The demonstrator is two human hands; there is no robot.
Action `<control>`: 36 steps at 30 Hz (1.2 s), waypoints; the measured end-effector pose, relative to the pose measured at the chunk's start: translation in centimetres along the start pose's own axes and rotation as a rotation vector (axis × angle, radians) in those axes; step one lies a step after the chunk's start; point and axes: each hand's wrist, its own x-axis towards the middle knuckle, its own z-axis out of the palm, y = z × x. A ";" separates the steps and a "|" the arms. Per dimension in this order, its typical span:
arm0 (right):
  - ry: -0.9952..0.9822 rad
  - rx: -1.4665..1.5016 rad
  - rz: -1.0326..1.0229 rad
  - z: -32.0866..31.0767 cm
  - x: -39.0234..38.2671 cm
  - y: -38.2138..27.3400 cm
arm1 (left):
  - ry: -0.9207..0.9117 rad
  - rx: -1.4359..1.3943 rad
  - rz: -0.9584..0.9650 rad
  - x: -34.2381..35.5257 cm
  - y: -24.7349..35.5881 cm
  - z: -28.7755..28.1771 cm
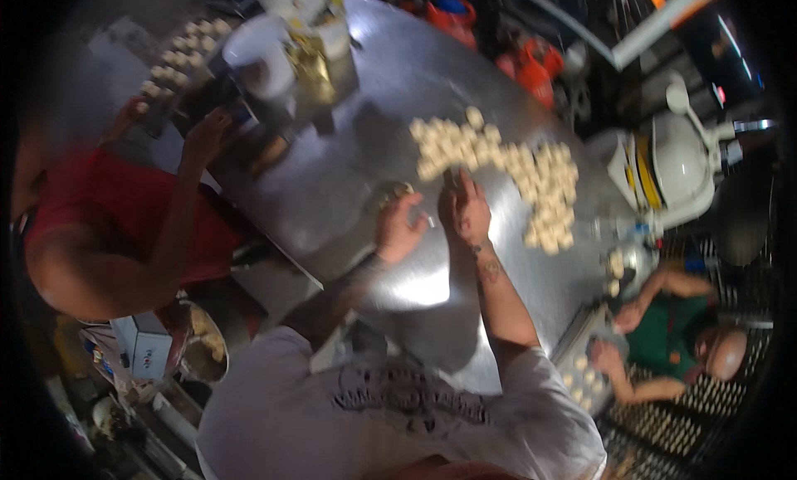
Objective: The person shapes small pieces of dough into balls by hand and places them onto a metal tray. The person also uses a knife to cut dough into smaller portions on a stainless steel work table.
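My left hand (400,229) is over the middle of a steel table (531,314), thumb held apart from the fingers. By its fingertips is a small pale and dark patch, too blurred to name. To its right, my right hand (471,213) reaches forward with fingers drawn together and the index finger stretched out. A dark shape against those fingers might be a thin tool or a shadow; I cannot make it out. Just beyond the right hand, a large cluster of small pale dough pieces (544,181) spreads across the table toward the right.
At left, a person in red (141,223) works beside a tray of dough pieces (187,55). White tubs (259,57) stand at the far left. A white mixer (677,169) is at right, near a person in green (664,339) handling another tray (581,372).
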 end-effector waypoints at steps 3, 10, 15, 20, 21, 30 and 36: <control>0.036 -0.132 0.004 1.8 5.3 5.5 | -0.243 0.366 -0.026 7.9 2.5 5.9; 0.156 0.274 0.006 3.2 3.3 -0.1 | -0.205 0.325 -0.009 9.8 -2.6 0.3; 0.217 0.479 0.197 -3.1 -19.2 3.1 | -0.041 -0.009 0.165 -3.7 1.1 -7.3; 0.056 -0.036 0.224 -3.1 -33.8 3.0 | -0.653 0.510 0.094 -13.9 -3.1 -10.8; 0.107 -0.222 0.141 -2.8 -34.0 2.7 | -0.472 0.554 0.255 -13.4 -2.8 -8.9; 0.129 0.007 -0.299 -0.6 -32.1 2.2 | -0.648 0.298 0.399 -14.5 -0.9 -4.9; 0.288 -0.133 -0.224 -1.0 -25.1 0.3 | -0.476 0.483 0.477 -9.1 1.5 -1.6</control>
